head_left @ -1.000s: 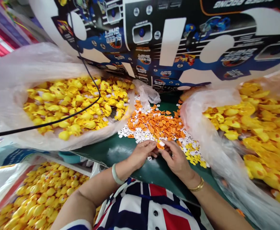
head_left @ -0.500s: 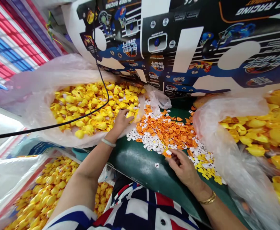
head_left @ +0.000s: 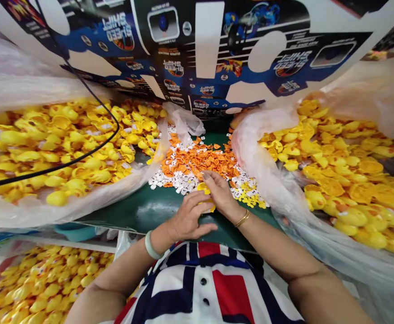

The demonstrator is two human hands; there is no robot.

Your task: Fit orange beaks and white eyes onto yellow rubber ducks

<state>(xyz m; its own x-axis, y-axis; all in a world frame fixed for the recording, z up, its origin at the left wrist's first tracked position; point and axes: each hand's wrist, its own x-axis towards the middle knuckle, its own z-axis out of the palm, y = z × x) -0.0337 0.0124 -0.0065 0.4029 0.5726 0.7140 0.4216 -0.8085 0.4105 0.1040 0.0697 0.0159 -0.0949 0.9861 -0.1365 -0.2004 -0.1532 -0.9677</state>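
Note:
In the middle of the head view my two hands have come together over the green tabletop (head_left: 156,209). Between them is a small yellow plastic duck part (head_left: 203,187), mostly covered by fingers. My left hand (head_left: 192,217) grips it from the left, its thumb held out low. From the right, my right hand (head_left: 221,194) closes on the same part with thumb and fingers. Just beyond the hands lies a pile of orange beak-like pieces (head_left: 200,161), bordered by white eye pieces (head_left: 183,183). Small flat yellow pieces (head_left: 251,195) lie right of my right hand.
Open plastic bags of yellow duck parts lie at the left (head_left: 92,144) and right (head_left: 338,171). A printed cardboard sheet (head_left: 237,54) stands behind. A black cable (head_left: 82,157) crosses the left bag. More yellow ducks (head_left: 48,283) fill a container at lower left, near a teal basin (head_left: 75,231).
My left hand has left the left bag and moved right to meet my right hand. Both now hold a yellow duck part. The view has shifted right.

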